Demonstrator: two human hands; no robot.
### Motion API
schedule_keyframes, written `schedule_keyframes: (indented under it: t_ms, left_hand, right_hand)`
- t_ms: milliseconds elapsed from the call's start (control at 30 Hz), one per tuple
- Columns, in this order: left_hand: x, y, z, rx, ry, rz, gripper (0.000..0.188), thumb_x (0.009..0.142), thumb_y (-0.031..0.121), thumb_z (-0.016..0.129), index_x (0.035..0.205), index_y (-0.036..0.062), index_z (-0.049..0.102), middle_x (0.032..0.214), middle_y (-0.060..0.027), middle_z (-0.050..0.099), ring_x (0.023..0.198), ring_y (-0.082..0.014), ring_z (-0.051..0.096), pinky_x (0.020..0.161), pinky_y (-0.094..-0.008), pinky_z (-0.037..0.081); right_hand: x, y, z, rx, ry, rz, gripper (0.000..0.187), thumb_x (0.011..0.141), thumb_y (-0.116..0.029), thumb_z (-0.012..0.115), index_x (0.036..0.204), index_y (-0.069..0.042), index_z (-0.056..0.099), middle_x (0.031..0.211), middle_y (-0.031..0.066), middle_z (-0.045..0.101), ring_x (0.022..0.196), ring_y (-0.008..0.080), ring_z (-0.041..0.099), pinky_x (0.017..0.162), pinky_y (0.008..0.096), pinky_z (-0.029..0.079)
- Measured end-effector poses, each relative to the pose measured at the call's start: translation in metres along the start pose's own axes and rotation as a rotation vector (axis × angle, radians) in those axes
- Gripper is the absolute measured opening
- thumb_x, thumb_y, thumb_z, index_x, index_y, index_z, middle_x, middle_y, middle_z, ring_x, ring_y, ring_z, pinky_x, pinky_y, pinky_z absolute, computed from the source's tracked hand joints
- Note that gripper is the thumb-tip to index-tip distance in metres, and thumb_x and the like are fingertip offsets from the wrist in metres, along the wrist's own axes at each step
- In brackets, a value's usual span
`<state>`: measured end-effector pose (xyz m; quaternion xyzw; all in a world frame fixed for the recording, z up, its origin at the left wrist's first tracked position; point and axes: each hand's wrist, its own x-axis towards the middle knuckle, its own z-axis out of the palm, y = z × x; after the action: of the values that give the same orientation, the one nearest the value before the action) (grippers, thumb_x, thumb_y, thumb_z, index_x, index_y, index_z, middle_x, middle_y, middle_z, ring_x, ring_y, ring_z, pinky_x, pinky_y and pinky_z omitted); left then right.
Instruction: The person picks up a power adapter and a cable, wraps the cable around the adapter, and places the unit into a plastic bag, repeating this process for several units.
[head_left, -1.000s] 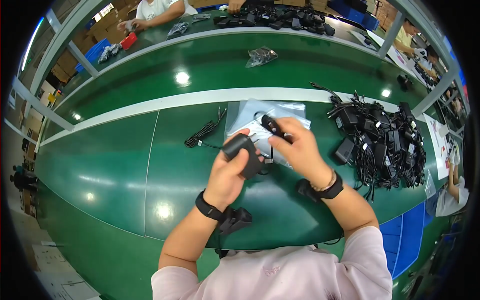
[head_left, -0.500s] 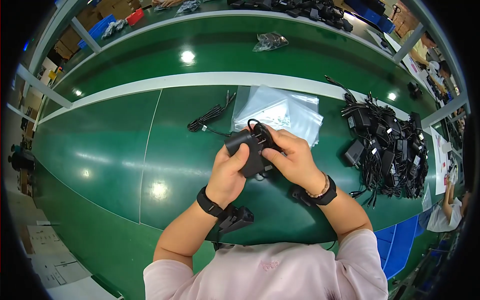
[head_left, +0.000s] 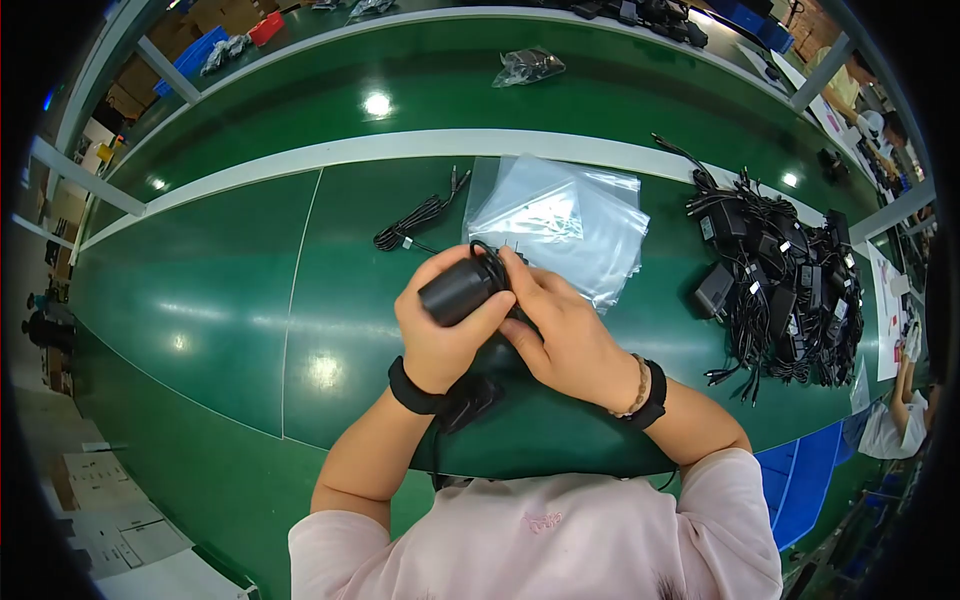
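A black power adapter (head_left: 458, 292) is gripped in my left hand (head_left: 440, 335), whose thumb and fingers close around its body. Several turns of black cable (head_left: 487, 262) loop over the adapter's far right end. My right hand (head_left: 565, 340) pinches that end with thumb and forefinger; its other fingers are curled and partly hidden. Metal plug prongs (head_left: 514, 247) peek out just beyond the right fingertips. A bundled black cable with a small white tag (head_left: 412, 224) lies on the green table, its lead running toward my left hand. Behind the hands are clear plastic bags (head_left: 560, 215), stacked loosely.
A heap of black adapters and cables (head_left: 780, 285) covers the table's right side. Another black device (head_left: 470, 400) lies beside my left wrist. A blue bin (head_left: 800, 485) stands below the right edge. Past the white rail (head_left: 400, 148) sits a bagged item (head_left: 530, 66).
The adapter has turned so its rounded end faces me, and it has shifted slightly left. My right hand has closed in around the cable end.
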<state>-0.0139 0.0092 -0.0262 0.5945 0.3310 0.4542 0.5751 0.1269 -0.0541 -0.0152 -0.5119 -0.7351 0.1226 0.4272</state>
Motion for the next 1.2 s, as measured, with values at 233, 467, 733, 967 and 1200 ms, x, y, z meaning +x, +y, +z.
schedule_keyframes:
  t_ms: [233,467,733,967,1200]
  left_hand:
    - [-0.006,0.021,-0.021,-0.085,0.064,0.544,0.048,0.068,-0.005,0.069,0.111,-0.0043,0.048,0.096,-0.0182,0.061,0.093,-0.0254,0.060,0.082,-0.0365,0.048]
    - [-0.019,0.001,-0.006,-0.305,-0.178,0.296,0.049,0.069,-0.003,0.068,0.112,-0.0044,0.045,0.099,-0.0211,0.060,0.091,-0.0258,0.061,0.082,-0.0369,0.049]
    - [-0.010,0.021,-0.011,-0.606,0.078,0.198,0.047,0.073,0.000,0.064,0.114,-0.0037,0.042,0.096,-0.0203,0.060,0.084,-0.0247,0.062,0.078,-0.0365,0.051]
    - [-0.007,0.018,-0.021,-0.607,0.131,0.196,0.048,0.074,0.005,0.063,0.115,-0.0043,0.041,0.095,-0.0192,0.060,0.081,-0.0245,0.062,0.078,-0.0367,0.050]
    - [-0.019,0.008,0.005,-0.515,-0.013,0.181,0.043,0.072,0.002,0.063,0.111,-0.0039,0.046,0.093,-0.0158,0.061,0.079,-0.0227,0.062,0.079,-0.0343,0.050]
  right_hand:
    - [-0.001,0.020,-0.027,1.082,-0.403,1.068,0.033,0.088,-0.022,0.055,0.110,0.004,0.055,0.090,0.0108,0.063,0.079,0.0187,0.061,0.073,0.0318,0.049]
    - [-0.006,0.006,0.004,1.449,0.019,1.009,0.026,0.093,-0.020,0.047,0.107,0.001,0.054,0.094,0.0092,0.062,0.081,0.0160,0.061,0.075,0.0293,0.050]
    - [-0.002,0.001,-0.004,1.218,0.103,0.894,0.031,0.094,-0.024,0.044,0.113,0.000,0.053,0.100,0.0086,0.061,0.091,0.0162,0.059,0.082,0.0307,0.048]
    - [-0.009,0.002,-0.002,1.446,-0.300,0.993,0.034,0.095,-0.027,0.044,0.115,-0.001,0.050,0.112,0.0102,0.056,0.104,0.0172,0.053,0.088,0.0327,0.045]
    - [-0.015,-0.017,0.004,1.315,0.073,0.696,0.042,0.093,-0.025,0.048,0.127,-0.001,0.040,0.122,0.0116,0.050,0.113,0.0189,0.048,0.095,0.0335,0.038]
